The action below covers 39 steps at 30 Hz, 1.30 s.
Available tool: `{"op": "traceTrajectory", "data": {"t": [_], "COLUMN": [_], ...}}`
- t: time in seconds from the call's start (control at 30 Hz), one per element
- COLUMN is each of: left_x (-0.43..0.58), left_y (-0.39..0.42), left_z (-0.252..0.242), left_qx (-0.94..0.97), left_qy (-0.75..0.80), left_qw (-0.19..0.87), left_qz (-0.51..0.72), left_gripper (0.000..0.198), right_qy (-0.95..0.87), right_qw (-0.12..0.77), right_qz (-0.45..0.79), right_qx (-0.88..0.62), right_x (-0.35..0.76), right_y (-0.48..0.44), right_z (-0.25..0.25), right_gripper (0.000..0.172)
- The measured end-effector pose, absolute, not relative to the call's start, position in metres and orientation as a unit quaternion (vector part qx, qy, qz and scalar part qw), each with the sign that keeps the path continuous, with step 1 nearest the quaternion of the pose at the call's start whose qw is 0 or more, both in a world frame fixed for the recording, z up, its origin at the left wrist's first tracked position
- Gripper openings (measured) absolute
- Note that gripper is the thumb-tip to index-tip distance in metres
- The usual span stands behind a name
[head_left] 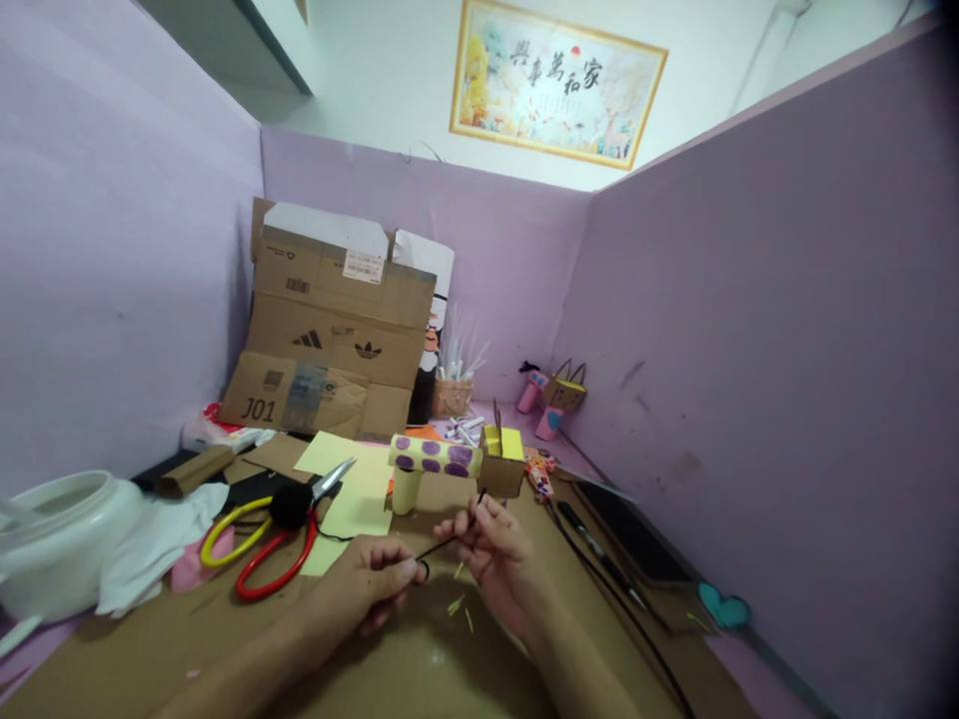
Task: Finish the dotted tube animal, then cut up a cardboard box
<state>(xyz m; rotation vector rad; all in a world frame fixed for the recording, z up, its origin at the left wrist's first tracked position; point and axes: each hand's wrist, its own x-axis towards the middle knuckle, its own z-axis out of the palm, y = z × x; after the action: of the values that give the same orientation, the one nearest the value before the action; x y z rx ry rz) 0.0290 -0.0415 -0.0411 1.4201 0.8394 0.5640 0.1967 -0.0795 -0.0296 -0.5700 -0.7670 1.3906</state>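
Observation:
My left hand [367, 584] and my right hand [494, 554] are both pinched on a thin black wire [450, 539] that runs between them, low over the brown cardboard work surface [420, 669]. The wire ends in a small loop by my left fingertips. Just beyond my hands stands a paper figure: a yellow roll with purple dots [435, 456] on a pale leg, joined to a small brown-and-yellow box [501, 461].
Scissors with red and yellow handles [259, 544] and a black pompom [291, 504] lie to the left, beside a white tub [60, 539] and tissue. Folded cardboard boxes [334, 330] lean on the back wall. A dark tablet [621, 534] and black cable lie to the right. Purple partitions enclose the desk.

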Motion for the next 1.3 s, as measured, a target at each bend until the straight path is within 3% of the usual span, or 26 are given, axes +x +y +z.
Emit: {"op": "traceTrajectory", "data": {"t": [0.37, 0.5, 0.87, 1.3], "left_x": [0.03, 0.031, 0.016, 0.014], "left_y": [-0.044, -0.044, -0.034, -0.041], "left_z": [-0.04, -0.039, -0.033, -0.028], "left_qx": [0.615, 0.629, 0.826, 0.876], "left_qy": [0.364, 0.353, 0.366, 0.276], "left_qw": [0.655, 0.657, 0.345, 0.274], "left_qz": [0.245, 0.22, 0.256, 0.285], "left_gripper": [0.041, 0.04, 0.016, 0.009], "right_qy": [-0.288, -0.31, -0.411, -0.476], "right_qw": [0.694, 0.675, 0.5, 0.42], "right_qz": [0.611, 0.614, 0.632, 0.614], "right_qx": [-0.25, -0.266, -0.427, -0.469], "right_x": [0.196, 0.195, 0.189, 0.19], "right_y": [-0.079, -0.081, -0.08, -0.082], "right_z": [-0.032, -0.029, -0.046, -0.049], "right_gripper": [0.02, 0.026, 0.033, 0.025]}}
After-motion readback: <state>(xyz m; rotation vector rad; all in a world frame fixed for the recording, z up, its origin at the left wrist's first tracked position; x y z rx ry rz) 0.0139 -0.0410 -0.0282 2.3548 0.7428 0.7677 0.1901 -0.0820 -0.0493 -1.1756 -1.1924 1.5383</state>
